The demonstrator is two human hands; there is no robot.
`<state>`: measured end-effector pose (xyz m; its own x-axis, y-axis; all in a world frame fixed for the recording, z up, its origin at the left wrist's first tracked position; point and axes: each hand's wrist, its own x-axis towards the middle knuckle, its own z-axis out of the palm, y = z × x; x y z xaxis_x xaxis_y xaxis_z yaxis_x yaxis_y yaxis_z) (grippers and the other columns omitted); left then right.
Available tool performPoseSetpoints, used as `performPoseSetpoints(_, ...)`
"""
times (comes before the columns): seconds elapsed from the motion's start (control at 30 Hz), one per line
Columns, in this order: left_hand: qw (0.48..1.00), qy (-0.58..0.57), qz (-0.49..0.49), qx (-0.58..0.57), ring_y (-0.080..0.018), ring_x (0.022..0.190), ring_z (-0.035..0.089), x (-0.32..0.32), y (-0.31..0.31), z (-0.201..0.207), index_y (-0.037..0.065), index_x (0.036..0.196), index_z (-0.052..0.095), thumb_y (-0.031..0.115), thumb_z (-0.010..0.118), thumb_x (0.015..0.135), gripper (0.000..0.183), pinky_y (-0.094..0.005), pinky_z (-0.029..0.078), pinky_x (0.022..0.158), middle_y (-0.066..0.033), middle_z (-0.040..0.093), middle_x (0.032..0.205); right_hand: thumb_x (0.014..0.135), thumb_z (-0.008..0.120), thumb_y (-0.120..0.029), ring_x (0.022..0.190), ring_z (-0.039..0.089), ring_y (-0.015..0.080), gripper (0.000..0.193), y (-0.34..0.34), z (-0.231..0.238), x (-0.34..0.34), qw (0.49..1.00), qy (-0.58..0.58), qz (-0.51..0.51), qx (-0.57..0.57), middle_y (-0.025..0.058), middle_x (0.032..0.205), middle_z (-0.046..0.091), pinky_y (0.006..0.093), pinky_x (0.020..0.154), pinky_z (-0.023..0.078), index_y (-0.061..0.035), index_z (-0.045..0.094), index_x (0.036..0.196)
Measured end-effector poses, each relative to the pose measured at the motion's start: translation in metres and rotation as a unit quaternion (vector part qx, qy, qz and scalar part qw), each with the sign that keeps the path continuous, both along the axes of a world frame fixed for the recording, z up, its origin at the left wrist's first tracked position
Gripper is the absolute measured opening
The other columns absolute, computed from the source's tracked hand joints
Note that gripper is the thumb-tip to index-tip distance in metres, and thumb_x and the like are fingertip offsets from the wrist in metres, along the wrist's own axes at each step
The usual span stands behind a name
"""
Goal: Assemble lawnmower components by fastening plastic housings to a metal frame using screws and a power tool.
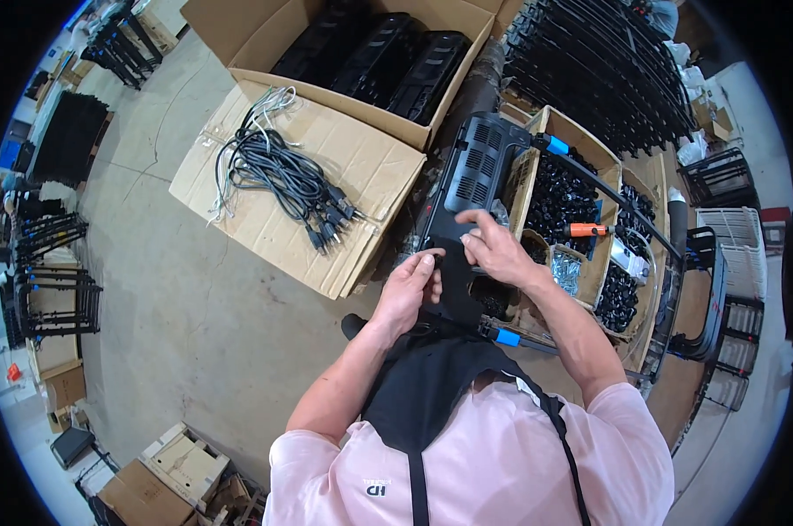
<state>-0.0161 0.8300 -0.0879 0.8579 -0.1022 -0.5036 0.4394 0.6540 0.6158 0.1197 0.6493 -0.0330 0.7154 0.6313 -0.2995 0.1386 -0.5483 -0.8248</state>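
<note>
My left hand (405, 294) is at the left edge of a long black machine (453, 280), thumb and fingers pressed together; anything small between them cannot be made out. Across from it, over the same black surface, is my right hand (500, 254). Its index finger points left while the thumb and other fingers curl together, and whatever they may hold is hidden. Just beyond both hands lies the machine's dark vented cover (482, 162). Black tubes with blue sleeves (554, 145) run off to its right.
Right of the machine, wooden bins (536, 184) hold black parts and silvery screws (565, 270), with an orange-and-black tool (587, 230) across them. Bundled black cables (282, 180) lie on flat cardboard (208, 158) at left. Behind stands an open carton (440, 114) of black covers.
</note>
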Motion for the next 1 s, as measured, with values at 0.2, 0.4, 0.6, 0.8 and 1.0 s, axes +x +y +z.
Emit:
performPoseSetpoints(0.2,0.998,-0.034,-0.059,0.001,-0.0134,0.085,0.064,0.045,-0.011,-0.007,0.002,0.142,0.055,0.02,0.05,0.114,0.033,-0.0297,0.057,0.08,-0.0031,0.064,0.099,0.106,0.057,-0.016,0.076,0.06,0.0076,0.02,-0.027,0.017,0.016,0.99,0.115,-0.064,0.052,0.0006,0.089,0.067,0.0262,0.067,0.05,-0.0012,0.069,0.114)
performPoseSetpoints(0.4,0.983,-0.092,-0.144,0.073,-0.0138,0.091,0.067,0.072,-0.018,-0.011,0.001,0.14,0.054,0.016,0.049,0.114,0.031,-0.0297,0.058,0.085,-0.0072,0.07,0.107,0.101,0.058,-0.01,0.078,0.064,0.0119,0.024,-0.037,0.017,0.032,0.996,0.068,-0.038,0.033,0.0056,0.085,0.069,0.0304,0.073,0.054,0.0025,0.067,0.119)
performPoseSetpoints(0.6,0.96,-0.133,-0.201,0.139,-0.0141,0.095,0.069,0.089,-0.018,-0.01,0.0,0.139,0.056,0.014,0.05,0.113,0.03,-0.0294,0.058,0.086,-0.0084,0.072,0.109,0.098,0.059,-0.011,0.078,0.062,0.0146,0.018,-0.036,0.025,0.05,0.996,0.081,-0.007,-0.026,0.0057,0.081,0.066,0.034,0.07,0.05,-0.0013,0.058,0.113)
performPoseSetpoints(0.8,0.939,-0.139,-0.248,0.194,-0.0152,0.096,0.071,0.106,-0.017,-0.004,0.0,0.139,0.057,0.015,0.051,0.113,0.031,-0.0297,0.058,0.087,-0.0086,0.073,0.11,0.097,0.064,-0.013,0.075,0.063,0.0164,0.018,-0.033,0.017,0.07,0.993,0.102,0.027,-0.044,0.0082,0.081,0.068,0.0353,0.066,0.05,-0.001,0.058,0.11)
performPoseSetpoints(1.0,0.987,-0.04,-0.142,0.061,-0.0167,0.095,0.072,0.123,-0.022,-0.01,-0.001,0.137,0.059,0.019,0.049,0.114,0.031,-0.0312,0.061,0.086,-0.0092,0.073,0.109,0.092,0.073,-0.018,0.089,0.07,0.0308,0.022,-0.027,0.002,0.076,0.968,-0.232,0.09,0.009,0.0122,0.092,0.072,0.0407,0.08,0.056,-0.0001,0.069,0.104)
